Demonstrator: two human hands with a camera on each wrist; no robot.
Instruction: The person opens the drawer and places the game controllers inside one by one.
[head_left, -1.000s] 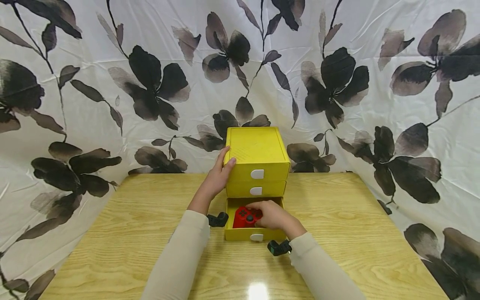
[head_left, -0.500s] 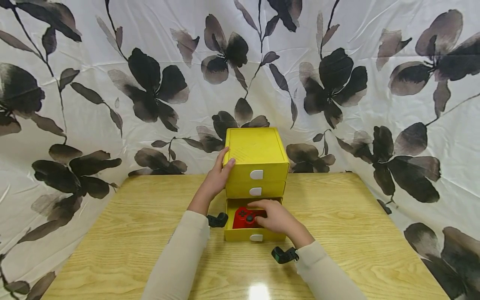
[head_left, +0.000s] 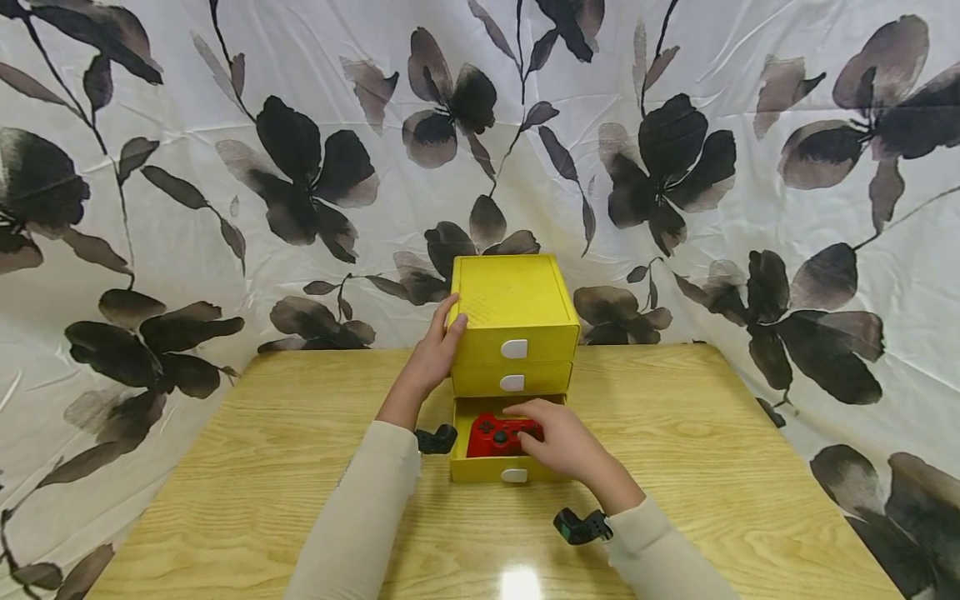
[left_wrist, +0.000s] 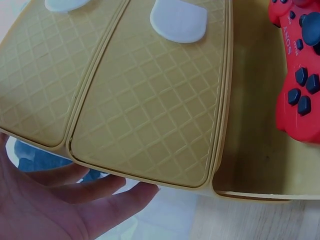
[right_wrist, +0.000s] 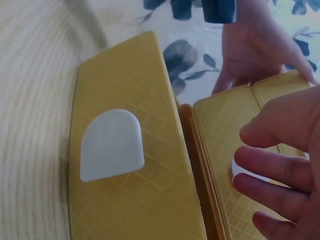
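Note:
A yellow three-drawer chest (head_left: 513, 300) stands at the back middle of the table. Its bottom drawer (head_left: 487, 471) is pulled out, and a red game controller (head_left: 495, 435) lies inside. My left hand (head_left: 435, 354) rests flat against the chest's upper left side, fingers straight (left_wrist: 60, 205). My right hand (head_left: 562, 442) hovers over the drawer's right part, fingertips at the controller's right end, gripping nothing. In the right wrist view its loosely bent fingers (right_wrist: 280, 165) hang before the upper drawer fronts, beside the open drawer's front (right_wrist: 130, 200) with its white handle (right_wrist: 112, 145). The controller (left_wrist: 300, 75) shows in the left wrist view.
The chest stands on a light wooden table (head_left: 225, 467). A white cloth with dark flowers (head_left: 225, 167) hangs behind and round both sides. Black wrist cameras sit on my left wrist (head_left: 435, 439) and right wrist (head_left: 579, 527).
My right hand has drawn back toward me and to the right, uncovering more of the red controller. The left hand and the chest have stayed put.

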